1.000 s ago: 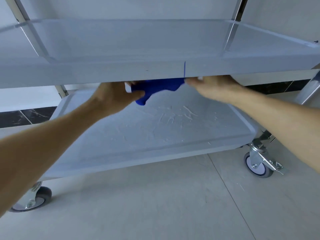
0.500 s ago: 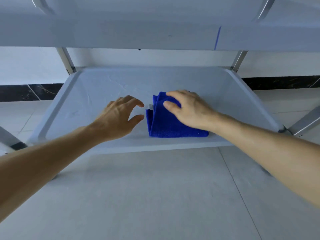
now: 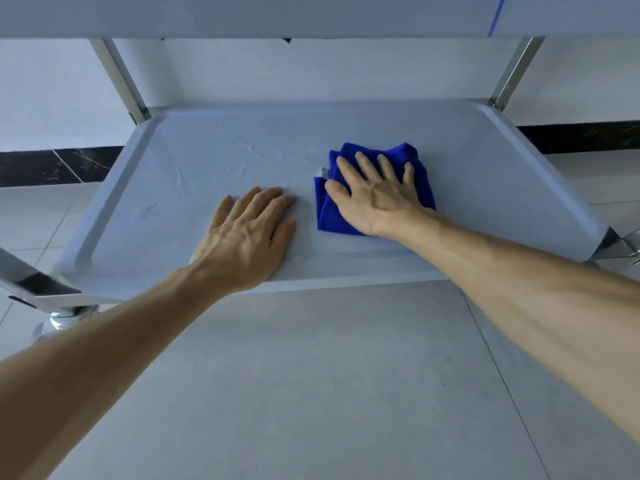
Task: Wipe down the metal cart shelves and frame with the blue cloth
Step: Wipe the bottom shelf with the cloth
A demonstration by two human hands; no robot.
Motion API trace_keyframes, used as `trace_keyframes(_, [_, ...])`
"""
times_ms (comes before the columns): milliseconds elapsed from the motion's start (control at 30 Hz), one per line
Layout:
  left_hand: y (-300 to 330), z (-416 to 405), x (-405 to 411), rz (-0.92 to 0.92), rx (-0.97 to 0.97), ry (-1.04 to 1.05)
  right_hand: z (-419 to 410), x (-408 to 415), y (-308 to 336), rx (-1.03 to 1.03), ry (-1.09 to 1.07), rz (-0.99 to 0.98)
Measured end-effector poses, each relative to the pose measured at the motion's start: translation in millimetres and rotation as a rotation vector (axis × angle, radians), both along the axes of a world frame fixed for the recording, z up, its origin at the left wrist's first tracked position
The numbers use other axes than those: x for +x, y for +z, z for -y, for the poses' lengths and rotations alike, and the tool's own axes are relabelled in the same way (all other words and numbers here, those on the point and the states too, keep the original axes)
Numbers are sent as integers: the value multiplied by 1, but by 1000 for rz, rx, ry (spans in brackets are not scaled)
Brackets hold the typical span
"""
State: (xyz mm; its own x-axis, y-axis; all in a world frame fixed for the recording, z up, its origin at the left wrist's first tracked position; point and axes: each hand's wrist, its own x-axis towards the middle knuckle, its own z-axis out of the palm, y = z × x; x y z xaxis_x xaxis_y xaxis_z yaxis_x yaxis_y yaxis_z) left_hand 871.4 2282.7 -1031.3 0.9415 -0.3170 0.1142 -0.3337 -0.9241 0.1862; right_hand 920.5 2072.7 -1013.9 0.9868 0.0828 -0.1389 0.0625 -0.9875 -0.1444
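A folded blue cloth (image 3: pixel 329 216) lies on the cart's bottom shelf (image 3: pixel 207 161), right of the middle. My right hand (image 3: pixel 374 195) presses flat on the cloth with its fingers spread and straight. Beside it on the left, my left hand (image 3: pixel 249 237) rests flat on the bare shelf near the front edge, a small gap away from the cloth. The shelf above (image 3: pixel 277 15) crosses the top of the view. Shiny frame posts stand at the back left (image 3: pixel 121 81) and back right (image 3: pixel 512 71).
A caster (image 3: pixel 59 320) shows under the cart's front left corner, and a metal bracket (image 3: pixel 620 244) at the front right corner. Grey floor tiles (image 3: pixel 311 393) stretch in front of the cart. A white wall with a dark skirting strip (image 3: pixel 581 136) runs behind.
Both hands brought the cloth down from under the upper shelf's edge onto the bottom shelf. My right hand then flattened on the cloth, and my left hand came down flat on the shelf.
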Motion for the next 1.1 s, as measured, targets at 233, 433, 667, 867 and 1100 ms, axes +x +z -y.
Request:
trace_keyframes(233, [-5,-7,0,42,-16,-19,22,-92,5,-10,343,107])
trace_keyframes(433, [-4,-3,3,39,-49,-15,137,-69,9,-25,-28,100])
trace_keyframes(667, [-4,13,16,36,-43,23,68,-31,3,-43,-211,35])
trace_keyframes(867, [-5,6,15,22,-51,6,25,-90,-1,25,263,139])
trace_keyframes(1100, [-3,9,16,25,-75,13,171,-65,5,-35,-62,147])
